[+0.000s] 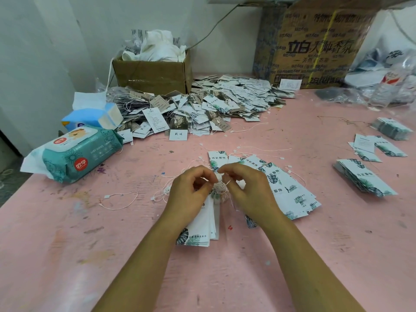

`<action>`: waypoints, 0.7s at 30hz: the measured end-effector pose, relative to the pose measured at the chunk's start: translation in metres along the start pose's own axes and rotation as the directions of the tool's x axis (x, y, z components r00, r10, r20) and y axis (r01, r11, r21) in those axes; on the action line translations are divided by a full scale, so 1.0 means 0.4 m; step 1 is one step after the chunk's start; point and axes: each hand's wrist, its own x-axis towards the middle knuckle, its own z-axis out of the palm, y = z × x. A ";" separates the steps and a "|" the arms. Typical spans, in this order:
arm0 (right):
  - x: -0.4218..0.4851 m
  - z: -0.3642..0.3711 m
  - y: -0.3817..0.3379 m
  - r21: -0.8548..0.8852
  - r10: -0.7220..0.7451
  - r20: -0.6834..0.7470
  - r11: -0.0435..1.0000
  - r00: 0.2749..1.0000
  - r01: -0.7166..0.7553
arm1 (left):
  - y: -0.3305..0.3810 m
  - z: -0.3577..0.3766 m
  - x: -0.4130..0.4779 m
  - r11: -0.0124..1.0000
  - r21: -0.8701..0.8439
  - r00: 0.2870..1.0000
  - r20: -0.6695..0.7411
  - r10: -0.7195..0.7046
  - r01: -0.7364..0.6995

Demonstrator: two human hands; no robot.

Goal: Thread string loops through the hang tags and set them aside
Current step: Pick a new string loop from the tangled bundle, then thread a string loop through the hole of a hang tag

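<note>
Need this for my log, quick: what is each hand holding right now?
Left hand: grips the bundle of hang tags.
Right hand: pinches a string loop above it.

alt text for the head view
The left hand holds a tag bundle while the right hand pinches string at its top, above a pink table. More tags fan out on the right; a heap of strung tags lies behind.
</note>
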 end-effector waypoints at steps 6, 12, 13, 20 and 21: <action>0.006 -0.021 0.008 0.018 0.090 -0.074 0.996 0.993 -0.089 | 0.000 0.000 0.003 0.999 0.043 0.998 -0.057 -0.001 0.003; 0.008 -0.026 -0.009 0.161 0.241 0.001 0.958 0.971 -0.238 | 0.004 0.001 0.002 0.999 0.046 0.998 -0.063 0.004 -0.001; 0.008 -0.029 -0.016 0.189 0.242 0.016 0.952 0.970 -0.241 | 0.006 0.002 0.003 0.999 0.039 0.998 -0.068 0.003 0.000; 0.005 -0.035 -0.040 0.393 0.133 0.055 0.908 0.990 -0.144 | 0.015 -0.007 -0.005 0.995 0.092 0.990 -0.132 0.057 -0.045; 0.005 -0.032 -0.040 0.410 0.118 0.043 0.904 0.992 -0.125 | 0.015 -0.011 -0.006 0.994 0.093 0.993 -0.103 0.065 -0.055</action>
